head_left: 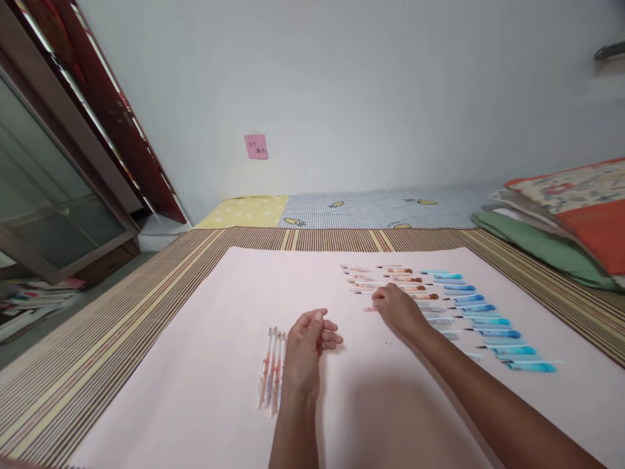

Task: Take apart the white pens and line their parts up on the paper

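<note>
My left hand rests on a pale pink sheet, fingers loosely curled with nothing visible in them, just right of a small bundle of white pens. My right hand reaches forward with its fingers closed on a small pink pen part at the near end of a row of pink and brown pen pieces. To its right lie columns of blue pen caps and barrels.
The pink sheet lies on a striped mat over a bed. Folded bedding and pillows are stacked at the right. A glass-fronted cabinet stands at the left, and a pink sticky note is on the wall.
</note>
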The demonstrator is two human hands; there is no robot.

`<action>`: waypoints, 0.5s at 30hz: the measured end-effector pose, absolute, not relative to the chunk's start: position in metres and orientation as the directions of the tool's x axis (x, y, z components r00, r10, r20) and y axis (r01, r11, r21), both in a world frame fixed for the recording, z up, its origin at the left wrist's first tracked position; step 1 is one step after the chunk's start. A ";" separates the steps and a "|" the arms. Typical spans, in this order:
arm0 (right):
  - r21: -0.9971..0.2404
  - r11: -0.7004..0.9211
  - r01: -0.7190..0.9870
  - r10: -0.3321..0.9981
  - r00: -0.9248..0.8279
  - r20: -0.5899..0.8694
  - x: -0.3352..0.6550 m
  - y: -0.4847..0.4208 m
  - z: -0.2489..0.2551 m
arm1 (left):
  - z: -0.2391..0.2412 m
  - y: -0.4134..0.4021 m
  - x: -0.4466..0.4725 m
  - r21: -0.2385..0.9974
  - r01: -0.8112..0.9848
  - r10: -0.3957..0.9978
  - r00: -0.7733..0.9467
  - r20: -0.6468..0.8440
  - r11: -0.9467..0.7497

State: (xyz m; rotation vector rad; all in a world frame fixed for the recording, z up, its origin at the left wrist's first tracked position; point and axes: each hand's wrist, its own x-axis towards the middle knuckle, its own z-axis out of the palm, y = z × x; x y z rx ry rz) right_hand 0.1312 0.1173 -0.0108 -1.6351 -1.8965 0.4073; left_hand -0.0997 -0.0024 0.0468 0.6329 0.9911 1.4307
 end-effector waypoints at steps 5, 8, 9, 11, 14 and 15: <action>-0.500 0.257 0.827 0.964 -0.178 0.200 0.128 0.111 -0.011 | 0.058 -0.006 -0.120 0.860 -0.508 0.965 -0.209 -0.160 0.032; -0.456 0.273 0.847 0.959 -0.203 0.197 0.130 0.110 -0.013 | 0.061 -0.007 -0.128 0.862 -0.507 0.963 -0.231 -0.140 0.004; -0.442 0.271 0.855 0.959 -0.198 0.204 0.130 0.111 -0.014 | 0.061 -0.008 -0.129 0.863 -0.505 0.962 -0.234 -0.137 0.000; -0.417 0.262 0.870 0.958 -0.183 0.219 0.129 0.114 -0.015 | 0.062 -0.008 -0.131 0.863 -0.505 0.961 -0.240 -0.134 -0.006; -0.385 0.252 0.888 0.957 -0.170 0.234 0.127 0.121 -0.017 | 0.062 -0.009 -0.134 0.861 -0.509 0.961 -0.246 -0.128 -0.015; -0.374 0.249 0.893 0.957 -0.167 0.238 0.126 0.123 -0.017 | 0.062 -0.009 -0.136 0.860 -0.509 0.960 -0.250 -0.124 -0.022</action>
